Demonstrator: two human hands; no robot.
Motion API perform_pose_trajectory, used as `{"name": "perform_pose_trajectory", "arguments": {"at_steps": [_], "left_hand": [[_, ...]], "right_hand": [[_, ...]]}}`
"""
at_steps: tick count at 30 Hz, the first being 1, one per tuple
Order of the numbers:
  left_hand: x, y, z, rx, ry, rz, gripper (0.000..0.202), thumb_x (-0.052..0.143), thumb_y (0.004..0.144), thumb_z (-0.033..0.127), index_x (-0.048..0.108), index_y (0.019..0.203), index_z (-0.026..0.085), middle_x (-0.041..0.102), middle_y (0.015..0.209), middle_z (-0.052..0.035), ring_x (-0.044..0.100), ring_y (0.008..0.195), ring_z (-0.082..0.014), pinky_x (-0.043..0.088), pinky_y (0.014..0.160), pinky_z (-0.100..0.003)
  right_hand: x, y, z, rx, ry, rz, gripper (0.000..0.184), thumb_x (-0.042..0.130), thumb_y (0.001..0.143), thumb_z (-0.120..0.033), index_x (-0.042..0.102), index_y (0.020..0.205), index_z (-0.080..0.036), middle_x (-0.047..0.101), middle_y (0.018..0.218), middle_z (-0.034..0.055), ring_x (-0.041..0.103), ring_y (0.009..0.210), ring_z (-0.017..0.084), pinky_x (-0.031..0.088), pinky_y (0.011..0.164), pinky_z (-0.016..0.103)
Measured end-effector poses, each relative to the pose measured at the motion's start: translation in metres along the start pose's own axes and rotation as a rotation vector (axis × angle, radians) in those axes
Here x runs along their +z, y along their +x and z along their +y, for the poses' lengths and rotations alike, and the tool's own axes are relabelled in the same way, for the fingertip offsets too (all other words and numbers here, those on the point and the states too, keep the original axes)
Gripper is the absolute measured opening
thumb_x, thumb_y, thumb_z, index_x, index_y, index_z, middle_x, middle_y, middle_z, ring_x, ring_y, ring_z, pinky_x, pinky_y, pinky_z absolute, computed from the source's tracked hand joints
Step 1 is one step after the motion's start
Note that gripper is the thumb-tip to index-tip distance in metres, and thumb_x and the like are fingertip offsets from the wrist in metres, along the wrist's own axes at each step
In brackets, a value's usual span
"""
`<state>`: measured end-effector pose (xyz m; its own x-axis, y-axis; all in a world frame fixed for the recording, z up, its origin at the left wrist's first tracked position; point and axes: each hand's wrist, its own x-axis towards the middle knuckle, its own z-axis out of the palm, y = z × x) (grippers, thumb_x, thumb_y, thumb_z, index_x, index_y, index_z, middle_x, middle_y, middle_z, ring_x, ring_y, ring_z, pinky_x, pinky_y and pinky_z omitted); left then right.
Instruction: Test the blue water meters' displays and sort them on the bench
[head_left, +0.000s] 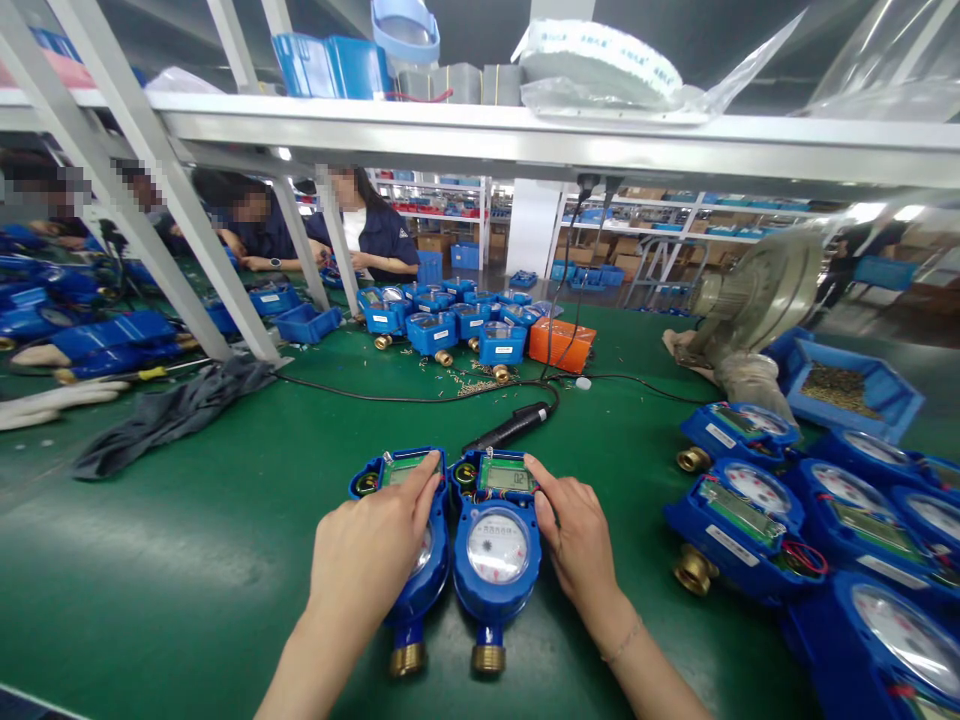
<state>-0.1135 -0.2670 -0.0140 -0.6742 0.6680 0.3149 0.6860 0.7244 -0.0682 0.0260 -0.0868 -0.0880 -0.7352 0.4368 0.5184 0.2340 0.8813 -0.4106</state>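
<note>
Two blue water meters stand side by side on the green bench, brass threaded ends toward me, with their display housings uncovered. Over the left water meter reaches my left hand, covering much of its dial. Its index finger is stretched out to the right end of the green circuit board; the other fingers are partly hidden. My right hand is at the right side of the right water meter. Its index fingertip touches the display board's upper right corner, thumb apart below. Digits show on that display.
Behind the meters lies a black electric screwdriver with its cable. More open meters crowd the right. Farther back are blue meters, an orange box, loose screws and a fan. A grey cloth lies left; people sit beyond.
</note>
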Motion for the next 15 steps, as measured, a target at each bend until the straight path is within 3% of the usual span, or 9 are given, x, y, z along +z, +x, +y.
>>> {"name": "perform_pose_trajectory", "arguments": {"at_steps": [15], "left_hand": [[-0.0014,-0.0010,0.0068,0.063,0.059,-0.046,0.042,0.034,0.099,0.036,0.043,0.139,0.029,0.070,0.074,-0.0068,0.066,0.056,-0.0271,0.050,0.048,-0.034]], "right_hand": [[0.0004,0.0009,0.0004,-0.006,0.018,0.016,0.042,0.037,0.098,-0.032,0.035,0.140,-0.031,0.057,0.082,0.0011,0.050,0.079,0.017,0.036,0.075,0.032]]}}
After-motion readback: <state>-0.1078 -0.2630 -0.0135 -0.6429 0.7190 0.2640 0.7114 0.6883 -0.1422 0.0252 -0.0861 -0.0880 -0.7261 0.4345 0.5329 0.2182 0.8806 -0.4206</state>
